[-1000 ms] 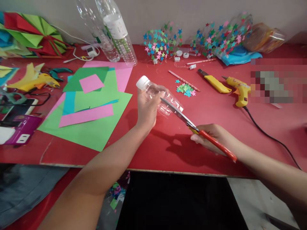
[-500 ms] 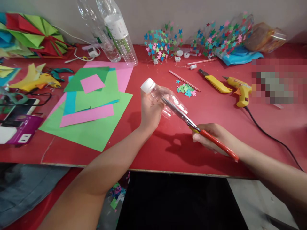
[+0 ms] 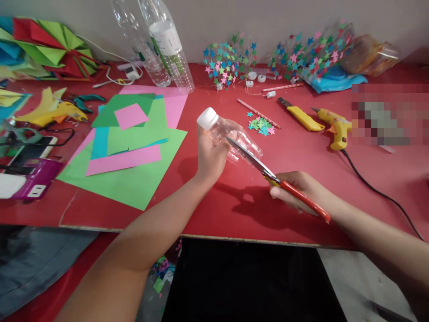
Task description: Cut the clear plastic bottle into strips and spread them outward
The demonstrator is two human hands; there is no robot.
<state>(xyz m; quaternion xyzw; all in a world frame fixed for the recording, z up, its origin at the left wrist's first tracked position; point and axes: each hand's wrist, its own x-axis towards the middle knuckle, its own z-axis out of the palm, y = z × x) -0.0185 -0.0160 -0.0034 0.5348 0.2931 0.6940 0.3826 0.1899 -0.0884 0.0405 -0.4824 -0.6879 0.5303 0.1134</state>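
Observation:
My left hand (image 3: pixel 212 154) is wrapped round the neck end of a clear plastic bottle piece (image 3: pixel 246 143), its white cap (image 3: pixel 207 118) tilted up to the left. Red-handled scissors (image 3: pixel 295 194) are in my right hand (image 3: pixel 301 190), with the fingers closed about the handles. The long blades point up and left, lying against the clear plastic near my left thumb. Whether the blade tips are inside the plastic is hard to make out. Behind the bottle piece lies a small heap of paper stars (image 3: pixel 263 125) beside a patterned stick (image 3: pixel 258 112).
A yellow cutter (image 3: pixel 304 118) and a yellow glue gun (image 3: pixel 338 129) with a black cord lie right. Coloured paper sheets (image 3: pixel 140 179) spread left. Two bottles (image 3: pixel 172 58) and star-covered clear pieces (image 3: pixel 223 62) stand along the wall. The red table's front edge (image 3: pixel 248 241) is near me.
The view has shifted slightly. Both hands keep their hold, and the scissor handles have swung a little to the left and up.

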